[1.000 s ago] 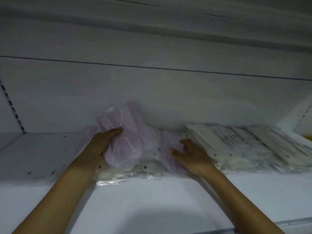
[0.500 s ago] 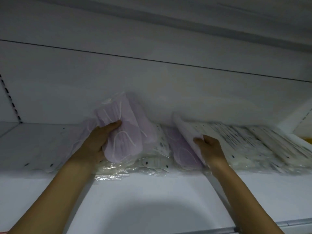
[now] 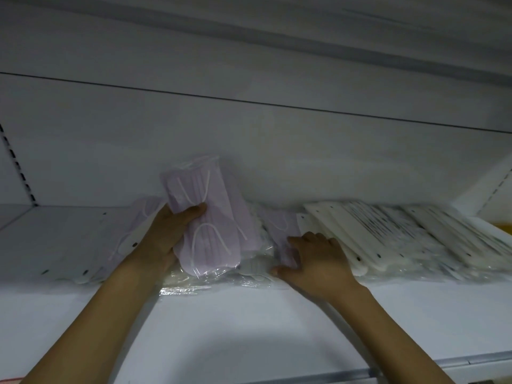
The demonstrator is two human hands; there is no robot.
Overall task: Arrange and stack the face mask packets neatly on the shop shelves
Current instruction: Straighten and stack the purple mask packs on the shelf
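Packet of lilac face masks (image 3: 206, 225) in clear plastic is propped up on end, leaning back toward the shelf's rear wall (image 3: 277, 151), with its bottom end sitting on a messy layer of more clear-wrapped packets (image 3: 221, 278). Left hand (image 3: 166, 239) has it from the left side, thumb hooked across the front about halfway up and the rest of the fingers tucked behind, so it's a proper wrap-around hold. Forearm comes up from the lower left. Right hand (image 3: 315, 259) is just to the right, palm down, fingers bent and pressing on a second lilac packet (image 3: 282, 234) lying low in the pile; looks like thumb and fingers pinch its edge, though it's kinda blurry there. That arm comes in from the lower right. Right beside that hand is a fanned row of white packets with dark print (image 3: 388, 234), overlapping each other and slanting toward the right. A few flat packets (image 3: 91, 256) lie on the left part of the white shelf (image 3: 249, 328).
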